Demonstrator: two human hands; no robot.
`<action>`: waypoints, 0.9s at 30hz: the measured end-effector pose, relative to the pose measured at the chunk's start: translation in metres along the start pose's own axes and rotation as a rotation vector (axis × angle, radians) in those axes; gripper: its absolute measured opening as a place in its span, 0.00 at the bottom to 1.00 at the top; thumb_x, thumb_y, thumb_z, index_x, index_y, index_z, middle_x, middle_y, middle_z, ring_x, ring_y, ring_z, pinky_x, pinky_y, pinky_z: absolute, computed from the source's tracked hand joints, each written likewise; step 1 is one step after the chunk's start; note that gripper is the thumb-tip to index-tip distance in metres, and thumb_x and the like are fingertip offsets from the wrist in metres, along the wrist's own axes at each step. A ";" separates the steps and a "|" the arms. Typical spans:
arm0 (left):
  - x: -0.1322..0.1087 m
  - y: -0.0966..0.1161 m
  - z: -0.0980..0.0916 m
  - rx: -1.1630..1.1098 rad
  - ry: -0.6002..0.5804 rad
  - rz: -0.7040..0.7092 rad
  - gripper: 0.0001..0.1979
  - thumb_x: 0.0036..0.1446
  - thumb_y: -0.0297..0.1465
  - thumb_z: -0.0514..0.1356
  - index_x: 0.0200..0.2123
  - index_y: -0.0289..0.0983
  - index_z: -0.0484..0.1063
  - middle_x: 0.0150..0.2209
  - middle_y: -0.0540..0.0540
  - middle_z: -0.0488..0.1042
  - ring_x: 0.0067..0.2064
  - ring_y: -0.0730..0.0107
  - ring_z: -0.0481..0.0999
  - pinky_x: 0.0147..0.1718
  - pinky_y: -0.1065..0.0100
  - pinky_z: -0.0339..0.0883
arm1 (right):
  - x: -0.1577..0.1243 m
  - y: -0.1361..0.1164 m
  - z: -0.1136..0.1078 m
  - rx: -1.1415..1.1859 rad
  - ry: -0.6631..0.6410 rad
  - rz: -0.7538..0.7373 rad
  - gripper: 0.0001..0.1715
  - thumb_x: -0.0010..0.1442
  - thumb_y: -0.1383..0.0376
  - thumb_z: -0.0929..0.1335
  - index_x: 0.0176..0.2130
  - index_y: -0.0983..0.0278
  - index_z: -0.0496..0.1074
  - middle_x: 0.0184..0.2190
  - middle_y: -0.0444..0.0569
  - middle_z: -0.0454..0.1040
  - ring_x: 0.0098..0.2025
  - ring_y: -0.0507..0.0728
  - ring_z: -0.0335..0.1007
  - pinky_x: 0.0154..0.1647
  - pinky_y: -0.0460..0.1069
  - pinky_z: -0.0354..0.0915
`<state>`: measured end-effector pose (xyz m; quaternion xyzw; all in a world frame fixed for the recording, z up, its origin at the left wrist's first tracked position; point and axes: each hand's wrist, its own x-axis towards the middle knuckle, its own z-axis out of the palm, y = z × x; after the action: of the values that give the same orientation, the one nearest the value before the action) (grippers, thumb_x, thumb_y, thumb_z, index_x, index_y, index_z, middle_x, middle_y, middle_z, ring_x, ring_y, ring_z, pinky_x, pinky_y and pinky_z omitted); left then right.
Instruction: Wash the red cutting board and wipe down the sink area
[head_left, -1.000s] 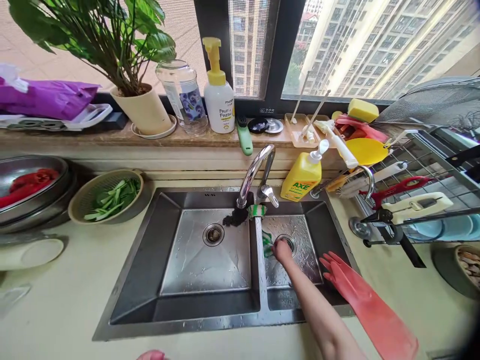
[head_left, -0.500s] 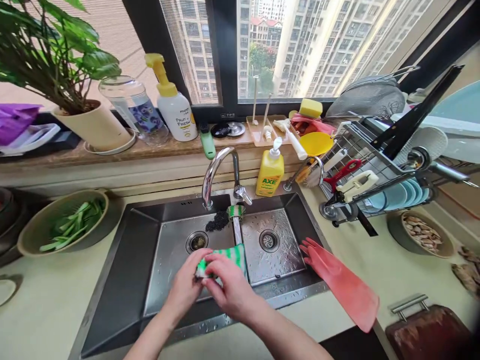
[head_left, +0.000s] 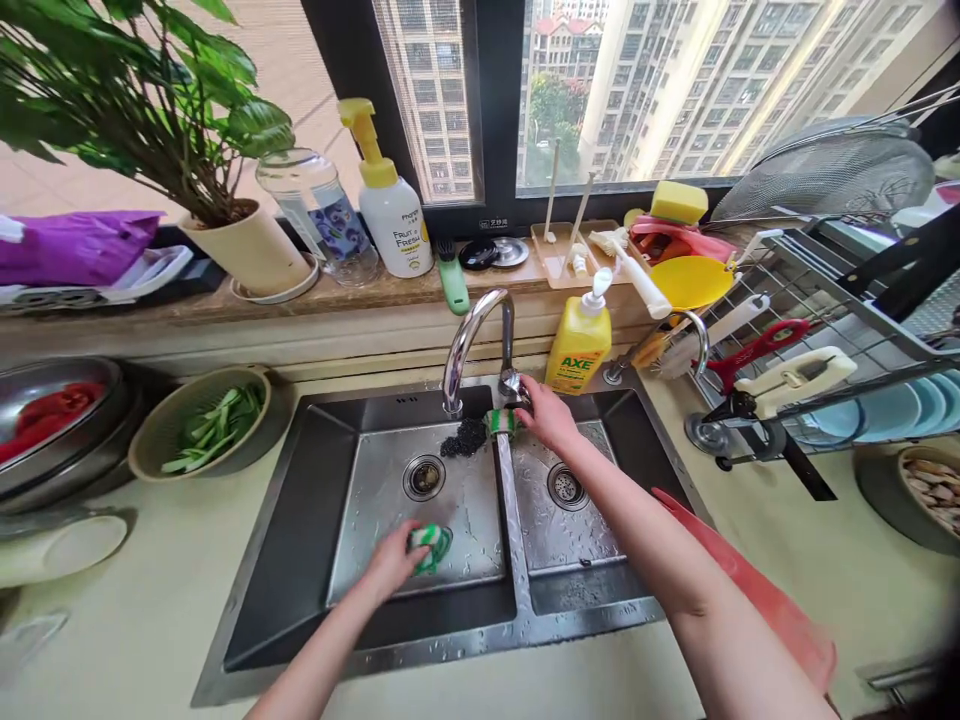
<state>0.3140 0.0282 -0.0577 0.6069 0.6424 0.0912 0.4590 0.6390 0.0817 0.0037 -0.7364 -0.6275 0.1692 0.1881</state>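
My left hand (head_left: 390, 562) is closed on a green-and-white striped cloth (head_left: 430, 545) down in the left basin of the steel double sink (head_left: 285, 520), near its drain (head_left: 424, 477). My right hand (head_left: 550, 415) reaches across the right basin, and its fingers rest on the handle of the chrome tap (head_left: 480, 340). Whether they grip the handle is hard to make out. A second green striped cloth (head_left: 501, 421) and a black scourer (head_left: 466, 437) lie at the tap's base.
A yellow dish-soap bottle (head_left: 579, 347) stands behind the sink. A pink rubber glove (head_left: 757, 590) lies on the counter under my right forearm. A bowl of green vegetables (head_left: 204, 425) sits to the left, a dish rack (head_left: 825, 370) to the right, a potted plant (head_left: 251, 245) on the sill.
Both hands held the striped cloth over the divider half a second ago. Now my left hand alone holds it in the left basin, and my right hand has gone up to the tap handle.
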 end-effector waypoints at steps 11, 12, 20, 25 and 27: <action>0.016 0.190 -0.048 -0.196 0.148 0.684 0.21 0.62 0.41 0.50 0.49 0.34 0.71 0.47 0.41 0.77 0.48 0.62 0.74 0.51 0.63 0.65 | 0.025 -0.025 -0.002 -0.258 -0.111 0.096 0.25 0.63 0.70 0.57 0.59 0.60 0.56 0.48 0.55 0.73 0.46 0.58 0.71 0.42 0.51 0.65; 0.016 0.191 -0.046 -0.224 0.147 0.695 0.20 0.62 0.40 0.50 0.48 0.34 0.72 0.46 0.41 0.77 0.47 0.63 0.75 0.50 0.63 0.65 | 0.024 -0.025 -0.004 -0.249 -0.116 0.091 0.26 0.63 0.68 0.59 0.60 0.60 0.55 0.49 0.54 0.73 0.46 0.58 0.71 0.43 0.51 0.65; 0.014 0.190 -0.033 -0.203 -0.035 0.801 0.19 0.62 0.38 0.52 0.51 0.37 0.73 0.46 0.45 0.78 0.51 0.61 0.74 0.53 0.64 0.63 | -0.029 0.007 0.017 -0.073 0.136 0.147 0.21 0.65 0.61 0.58 0.56 0.62 0.62 0.51 0.52 0.71 0.50 0.56 0.67 0.49 0.50 0.63; 0.015 0.182 -0.021 -0.239 -0.032 0.818 0.21 0.62 0.37 0.52 0.55 0.38 0.70 0.53 0.43 0.75 0.54 0.62 0.72 0.56 0.62 0.62 | -0.059 0.066 0.054 -0.156 -0.060 0.303 0.17 0.61 0.67 0.60 0.47 0.64 0.72 0.44 0.55 0.75 0.44 0.59 0.71 0.43 0.51 0.64; 0.014 0.158 -0.016 -0.247 -0.006 0.712 0.23 0.61 0.39 0.53 0.57 0.38 0.67 0.54 0.41 0.73 0.54 0.62 0.72 0.56 0.61 0.63 | -0.066 0.093 0.067 -0.157 -0.122 0.323 0.17 0.59 0.70 0.61 0.43 0.66 0.75 0.41 0.56 0.77 0.41 0.59 0.72 0.41 0.51 0.64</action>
<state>0.4152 0.0859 0.0513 0.7327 0.3740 0.3200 0.4700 0.6757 0.0078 -0.0995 -0.8282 -0.5227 0.1922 0.0619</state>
